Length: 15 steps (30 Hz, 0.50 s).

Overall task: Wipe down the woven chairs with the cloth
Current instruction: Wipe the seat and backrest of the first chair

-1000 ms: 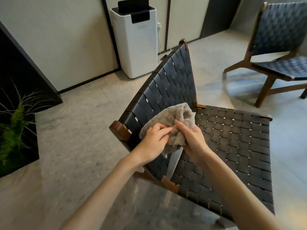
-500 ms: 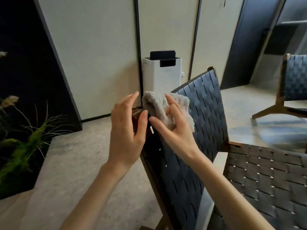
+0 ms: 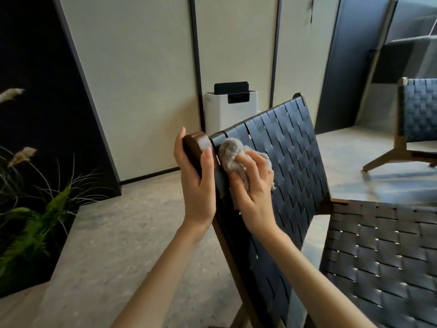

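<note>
A chair with black woven straps and a brown wooden frame (image 3: 290,166) stands in front of me, its backrest upright and its seat at the lower right. My left hand (image 3: 197,185) grips the wooden top corner of the backrest, thumb on the front. My right hand (image 3: 254,183) holds a crumpled beige cloth (image 3: 233,153) and presses it against the woven straps just beside that corner.
A second woven chair (image 3: 418,114) stands at the far right. A white appliance (image 3: 230,110) sits against the panelled wall behind the backrest. A dark planter with green grasses (image 3: 30,233) is at the left. Pale floor lies between them.
My left hand has closed around the backrest's wooden corner. My right hand has pressed the cloth onto the woven straps near the top. The view has risen from the seat to the backrest.
</note>
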Available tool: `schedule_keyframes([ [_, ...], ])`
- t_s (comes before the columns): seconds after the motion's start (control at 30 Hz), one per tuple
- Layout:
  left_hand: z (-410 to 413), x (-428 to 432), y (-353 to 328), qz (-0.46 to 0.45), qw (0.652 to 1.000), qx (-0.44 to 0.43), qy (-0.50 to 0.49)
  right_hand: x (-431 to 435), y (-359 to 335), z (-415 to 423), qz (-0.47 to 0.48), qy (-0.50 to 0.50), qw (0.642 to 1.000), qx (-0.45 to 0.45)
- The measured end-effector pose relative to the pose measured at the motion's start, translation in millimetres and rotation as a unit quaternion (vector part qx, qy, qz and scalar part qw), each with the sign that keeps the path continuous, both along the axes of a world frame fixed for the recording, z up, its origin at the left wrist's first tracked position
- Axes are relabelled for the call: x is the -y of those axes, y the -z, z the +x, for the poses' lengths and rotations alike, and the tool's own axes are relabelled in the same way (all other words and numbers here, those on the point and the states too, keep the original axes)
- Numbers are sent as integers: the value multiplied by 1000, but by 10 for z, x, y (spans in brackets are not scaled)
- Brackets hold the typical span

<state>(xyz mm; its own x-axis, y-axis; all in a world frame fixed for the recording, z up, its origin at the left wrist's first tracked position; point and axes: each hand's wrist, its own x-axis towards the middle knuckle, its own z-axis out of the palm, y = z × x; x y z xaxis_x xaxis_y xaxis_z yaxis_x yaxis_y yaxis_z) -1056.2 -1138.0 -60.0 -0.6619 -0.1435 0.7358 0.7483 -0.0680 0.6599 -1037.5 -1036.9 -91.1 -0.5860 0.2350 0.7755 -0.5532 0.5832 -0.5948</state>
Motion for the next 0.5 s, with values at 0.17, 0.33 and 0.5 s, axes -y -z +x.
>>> schedule_keyframes([
  [0.17,4,-7,39,11,1000,3,-6,-88,116,171,26,-21,998,62],
  [0.33,45,-22,77,15,1000,1,10,97,-446,-87,71,-35,996,39],
  [0.5,108,-61,208,-5,1000,17,14,27,-82,11,102,7,994,34],
])
